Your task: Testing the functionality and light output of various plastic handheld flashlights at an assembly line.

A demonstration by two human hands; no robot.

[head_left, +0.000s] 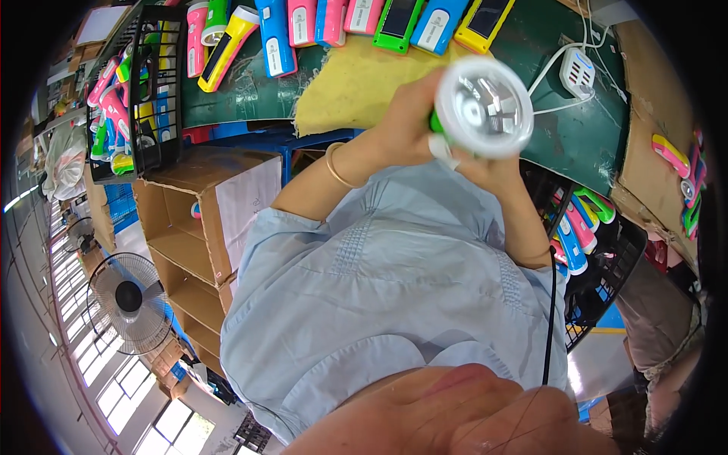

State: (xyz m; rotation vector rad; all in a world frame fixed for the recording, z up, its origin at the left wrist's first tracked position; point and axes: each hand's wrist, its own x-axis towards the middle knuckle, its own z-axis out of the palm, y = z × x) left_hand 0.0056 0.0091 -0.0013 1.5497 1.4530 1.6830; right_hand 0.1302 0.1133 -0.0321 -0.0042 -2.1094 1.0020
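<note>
Both hands are up in front of my chest, wrapped around one flashlight (482, 106) whose round reflector head faces straight at the camera. My left hand (406, 121) is curled shut around the green body just behind the head; a thin bangle (337, 168) sits on that wrist. My right hand (493, 168) cups the head from below, fingers closed under its white rim, though I cannot see whether the fingertips press or only support.

As I judge it, this unit is mid-handling: its head is seated on the body, and I take the work on it as not yet finished, since it has not joined the others. Many look done already. A row of coloured flashlights (334, 26) lies along the far edge of the green workbench (576, 129), beside a yellow cloth (356, 91). A black wire basket (144, 83) at the bench's left end is packed with more, and another basket (599, 250) at its right side holds further ones. A white power strip (576, 72) rests near the bench's right corner.
</note>
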